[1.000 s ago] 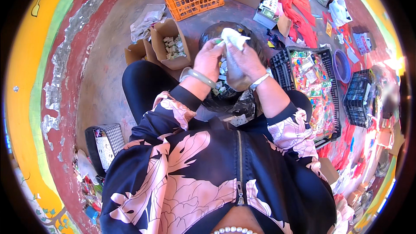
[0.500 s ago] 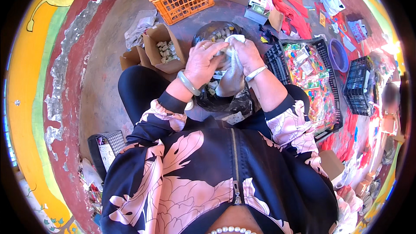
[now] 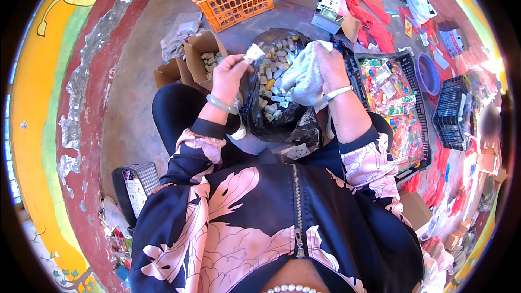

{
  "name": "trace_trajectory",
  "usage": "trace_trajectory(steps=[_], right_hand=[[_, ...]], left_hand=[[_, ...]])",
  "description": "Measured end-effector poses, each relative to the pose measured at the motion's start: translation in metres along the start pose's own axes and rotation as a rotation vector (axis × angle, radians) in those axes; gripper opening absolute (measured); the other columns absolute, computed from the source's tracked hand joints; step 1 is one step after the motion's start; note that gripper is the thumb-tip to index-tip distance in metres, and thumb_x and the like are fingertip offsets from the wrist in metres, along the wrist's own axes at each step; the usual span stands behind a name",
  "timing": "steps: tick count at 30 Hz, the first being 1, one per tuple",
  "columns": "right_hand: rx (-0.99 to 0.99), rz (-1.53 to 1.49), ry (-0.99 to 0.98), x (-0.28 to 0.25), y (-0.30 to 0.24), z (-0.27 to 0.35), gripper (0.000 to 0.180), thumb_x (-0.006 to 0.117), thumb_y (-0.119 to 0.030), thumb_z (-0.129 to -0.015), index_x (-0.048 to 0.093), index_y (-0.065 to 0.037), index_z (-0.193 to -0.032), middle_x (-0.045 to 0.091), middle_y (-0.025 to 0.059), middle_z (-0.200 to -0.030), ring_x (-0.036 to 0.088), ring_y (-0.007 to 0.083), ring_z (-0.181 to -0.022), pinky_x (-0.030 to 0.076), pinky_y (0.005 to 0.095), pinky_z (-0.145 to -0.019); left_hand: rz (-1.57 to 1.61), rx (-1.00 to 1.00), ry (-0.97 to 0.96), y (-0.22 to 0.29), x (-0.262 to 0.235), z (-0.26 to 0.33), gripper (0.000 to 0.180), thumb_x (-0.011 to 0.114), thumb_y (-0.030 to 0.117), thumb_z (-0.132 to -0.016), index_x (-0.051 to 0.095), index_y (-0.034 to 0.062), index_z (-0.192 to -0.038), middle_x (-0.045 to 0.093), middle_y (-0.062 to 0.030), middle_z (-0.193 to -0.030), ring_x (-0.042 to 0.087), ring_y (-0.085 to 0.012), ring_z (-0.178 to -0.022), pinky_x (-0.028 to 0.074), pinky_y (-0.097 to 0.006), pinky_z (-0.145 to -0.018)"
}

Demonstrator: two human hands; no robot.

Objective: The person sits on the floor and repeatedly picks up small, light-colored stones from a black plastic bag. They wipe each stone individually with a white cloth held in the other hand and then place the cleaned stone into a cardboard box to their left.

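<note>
Left hand's grip (image 3: 230, 70) is pinched almost closed on a small white piece (image 3: 254, 53), held above the left side of a black bag (image 3: 304, 133); a greyish cloth (image 3: 306, 76) is clasped in the right hand (image 3: 332, 68); wiping is seemingly in hand; a steady left pinch, kept clear of the cloth, seems called for next.

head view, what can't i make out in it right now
In the head view:
Right hand: some fingers, hidden by the grey cloth.
Black bag: part of its contents, behind that cloth.
White piece in the left hand: too small to identify.
Orange crate: far end, cut off by the top edge.
</note>
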State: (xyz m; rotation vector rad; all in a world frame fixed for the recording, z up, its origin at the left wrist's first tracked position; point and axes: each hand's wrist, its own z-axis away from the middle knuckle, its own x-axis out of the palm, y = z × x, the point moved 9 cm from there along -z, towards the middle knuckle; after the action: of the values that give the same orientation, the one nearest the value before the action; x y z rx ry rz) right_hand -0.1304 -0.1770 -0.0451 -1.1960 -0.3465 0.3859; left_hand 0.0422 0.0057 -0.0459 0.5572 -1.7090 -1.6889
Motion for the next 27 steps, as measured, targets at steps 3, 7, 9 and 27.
trace_trajectory(steps=[3,7,9,27], right_hand=[[0.012,-0.156,0.008,-0.004,-0.012,0.003,0.022,0.053,-0.023,-0.085,0.058,-0.002,-0.091,0.061,0.0073,-0.082,0.060,0.0172,-0.071,0.048,0.0305,-0.065],[0.023,-0.451,0.019,-0.031,-0.018,-0.018,0.017,0.054,-0.019,-0.084,0.057,-0.002,-0.090,0.062,0.0093,-0.082,0.061,0.0217,-0.071,0.050,0.0345,-0.065],[0.006,-0.539,0.046,-0.047,-0.025,-0.024,0.017,0.055,-0.017,-0.084,0.056,-0.001,-0.090,0.062,0.0107,-0.083,0.061,0.0232,-0.071,0.051,0.0362,-0.064],[-0.099,-0.758,-0.066,-0.102,-0.068,-0.016,0.018,0.052,-0.018,-0.085,0.056,-0.002,-0.093,0.060,0.0108,-0.090,0.058,0.0240,-0.084,0.047,0.0375,-0.076]], left_hand=[[0.063,-0.263,0.194,-0.043,-0.047,-0.015,0.016,0.057,0.019,-0.082,0.060,0.0057,-0.091,0.061,-0.0015,-0.078,0.053,-0.0085,-0.070,0.037,-0.023,-0.060],[0.264,-0.519,0.428,-0.107,-0.107,-0.053,0.015,0.054,0.022,-0.084,0.057,0.0078,-0.087,0.061,-0.0012,-0.077,0.055,-0.0116,-0.070,0.038,-0.028,-0.061],[0.355,-0.516,0.532,-0.117,-0.129,-0.069,0.015,0.054,0.020,-0.084,0.056,0.0073,-0.091,0.062,-0.0023,-0.079,0.056,-0.0130,-0.070,0.040,-0.030,-0.063],[-0.818,-0.129,-0.128,-0.273,-0.005,-0.087,0.022,0.063,0.020,-0.074,0.062,0.0046,-0.090,0.064,-0.0096,-0.079,0.061,-0.0226,-0.073,0.048,-0.031,-0.066]])
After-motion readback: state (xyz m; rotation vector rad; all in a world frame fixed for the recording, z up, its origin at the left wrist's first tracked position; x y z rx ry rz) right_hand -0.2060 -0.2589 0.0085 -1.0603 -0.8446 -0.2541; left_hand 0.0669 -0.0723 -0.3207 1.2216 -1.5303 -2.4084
